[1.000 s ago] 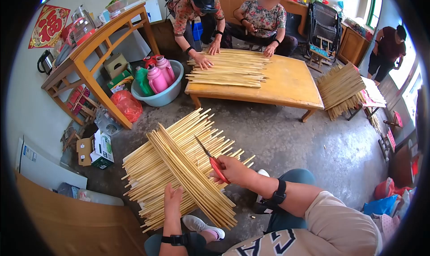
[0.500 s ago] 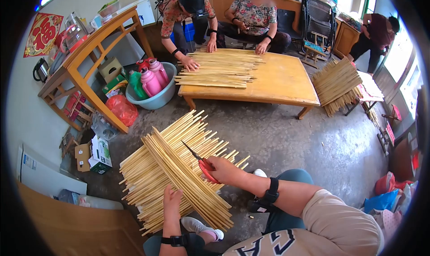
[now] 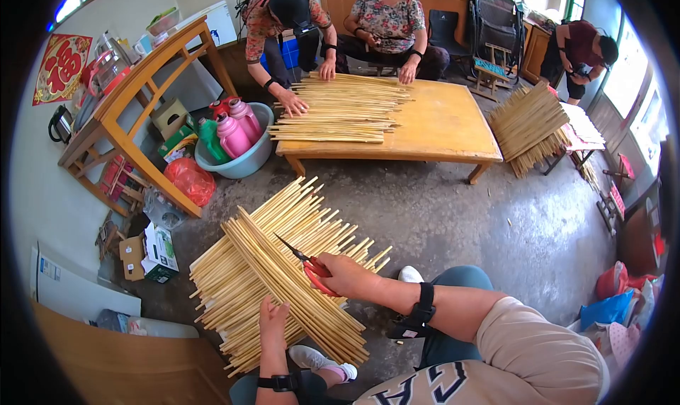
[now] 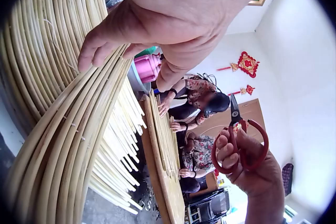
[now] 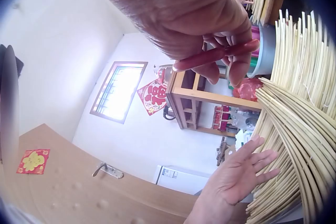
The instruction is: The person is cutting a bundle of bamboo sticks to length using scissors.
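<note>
The right hand grasps red-handled scissors, while the left hand, released with fingers extended, lies at the near edge of a stalk bundle, contact uncertain; the step is judged to be trimming or snipping, the next move calling for steadied stalks and a deliberate placing of the blades. The bundle, pale yellow, slender and loosely aligned, lies diagonally across a broad, ragged-ended stalk layer, well apart from the low desk beyond.
</note>
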A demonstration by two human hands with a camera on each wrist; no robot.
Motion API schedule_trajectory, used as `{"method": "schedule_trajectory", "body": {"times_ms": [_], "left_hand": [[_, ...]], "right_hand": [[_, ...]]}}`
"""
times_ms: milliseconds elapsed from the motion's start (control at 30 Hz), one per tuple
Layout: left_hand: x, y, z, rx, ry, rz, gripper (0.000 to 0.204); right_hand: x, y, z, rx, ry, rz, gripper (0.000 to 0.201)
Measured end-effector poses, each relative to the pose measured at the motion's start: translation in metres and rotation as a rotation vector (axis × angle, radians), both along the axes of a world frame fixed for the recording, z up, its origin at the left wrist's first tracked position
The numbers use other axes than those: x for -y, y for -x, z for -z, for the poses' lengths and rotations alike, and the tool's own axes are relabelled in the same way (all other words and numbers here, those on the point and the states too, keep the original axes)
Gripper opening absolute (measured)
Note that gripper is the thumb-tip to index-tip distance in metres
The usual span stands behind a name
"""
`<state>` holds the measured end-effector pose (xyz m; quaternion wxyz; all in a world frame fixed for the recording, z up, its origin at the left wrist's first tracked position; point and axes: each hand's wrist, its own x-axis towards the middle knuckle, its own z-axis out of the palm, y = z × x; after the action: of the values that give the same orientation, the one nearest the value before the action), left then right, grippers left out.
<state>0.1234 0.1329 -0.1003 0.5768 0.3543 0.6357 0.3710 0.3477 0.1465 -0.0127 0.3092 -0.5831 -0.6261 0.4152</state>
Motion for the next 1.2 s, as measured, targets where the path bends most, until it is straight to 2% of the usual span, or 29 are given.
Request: {"method": "schedule_trajectory", "body": {"times_ms": [467, 667, 733, 1200], "left_hand": [[0.002, 0.004, 0.005, -0.013, -0.007, -0.004, 0.069], [0.003, -0.001, -0.004, -0.033, -0.012, 0.01, 0.069], [0.003, -0.005, -0.013, 0.005, 0.01, -0.06, 0.063], [0.004, -0.009, -0.018, -0.008, 0.011, -0.037, 0.062]], "right_hand": [[-0.003, 0.003, 0.008, 0.07, -0.028, -0.037, 0.025], [-0.004, 0.003, 0.011, 0.061, -0.025, -0.04, 0.026], [-0.004, 0.003, 0.01, 0.073, -0.022, -0.042, 0.027], [-0.002, 0.004, 0.006, 0.04, -0.019, -0.025, 0.024]]}}
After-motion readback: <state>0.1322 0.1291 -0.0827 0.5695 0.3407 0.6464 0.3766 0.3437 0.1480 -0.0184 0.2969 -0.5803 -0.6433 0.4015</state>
